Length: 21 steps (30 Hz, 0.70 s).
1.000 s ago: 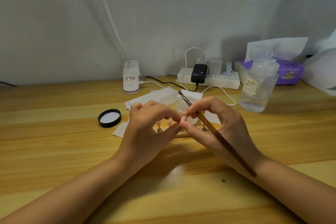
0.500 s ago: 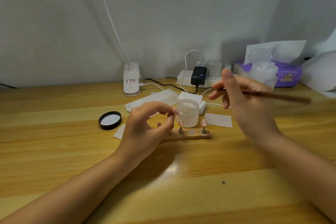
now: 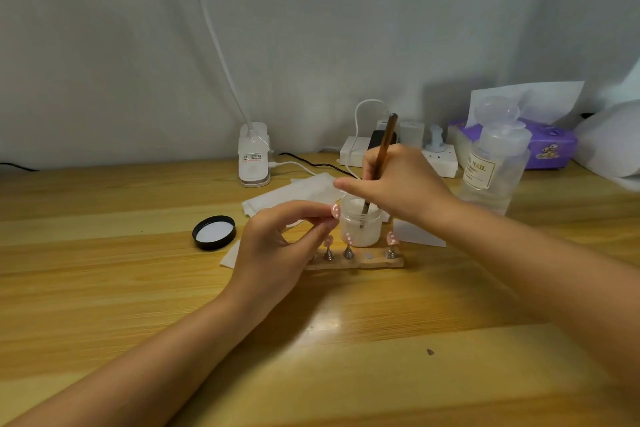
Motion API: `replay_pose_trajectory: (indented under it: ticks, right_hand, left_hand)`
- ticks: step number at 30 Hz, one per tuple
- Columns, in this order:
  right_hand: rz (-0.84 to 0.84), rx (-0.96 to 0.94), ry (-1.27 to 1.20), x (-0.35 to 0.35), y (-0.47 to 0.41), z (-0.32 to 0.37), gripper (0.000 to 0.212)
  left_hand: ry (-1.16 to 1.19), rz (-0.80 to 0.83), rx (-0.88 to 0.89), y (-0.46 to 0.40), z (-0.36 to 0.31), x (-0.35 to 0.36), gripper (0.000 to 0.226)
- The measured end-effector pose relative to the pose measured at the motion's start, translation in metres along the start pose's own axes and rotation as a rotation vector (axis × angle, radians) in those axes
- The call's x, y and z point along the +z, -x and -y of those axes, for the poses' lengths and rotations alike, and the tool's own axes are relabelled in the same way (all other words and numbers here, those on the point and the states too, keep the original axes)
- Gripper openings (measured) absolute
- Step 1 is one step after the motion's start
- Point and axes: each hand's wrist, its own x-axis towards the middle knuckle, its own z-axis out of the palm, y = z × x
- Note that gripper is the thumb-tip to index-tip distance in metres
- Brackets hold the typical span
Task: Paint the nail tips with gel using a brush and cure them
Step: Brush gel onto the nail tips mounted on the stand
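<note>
While right hand grips brush, bristles sit inside gel jar. Left hand pinches pink nail tip, just left of jar.

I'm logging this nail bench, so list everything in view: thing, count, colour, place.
jar: 1, frosted white, open, behind stand
brush: 1, brown, tip in jar
nail tips: 4 visible, pink; three on stand, one in left hand
stand: 1, wooden, table centre
lid: 1, black, left of the hands
bottle: 1, clear, right
lamp clip: 1, white, rear
power strip: 1, white, rear
tissue box: 1, purple, far right
wipes: several, white, around jar
left hand: pinches one tip
right hand: grips brush
</note>
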Motion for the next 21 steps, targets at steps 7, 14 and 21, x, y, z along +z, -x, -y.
replay_pose_trajectory:
  ticks: [7, 14, 21]
  right_hand:
    - [-0.074, 0.103, -0.201, 0.001, -0.008, 0.000, 0.038]
    - [-0.209, 0.367, -0.429, -0.016, -0.003, -0.012, 0.038]
    - [-0.285, 0.518, -0.499, -0.024, 0.008, -0.022, 0.040]
  left_hand:
    - [0.005, 0.002, -0.029, 0.000, -0.001, -0.001, 0.022]
    - [0.007, 0.021, -0.057, 0.000, 0.000, -0.001, 0.018]
    - [0.001, 0.026, -0.062, 0.000, 0.001, -0.001, 0.019]
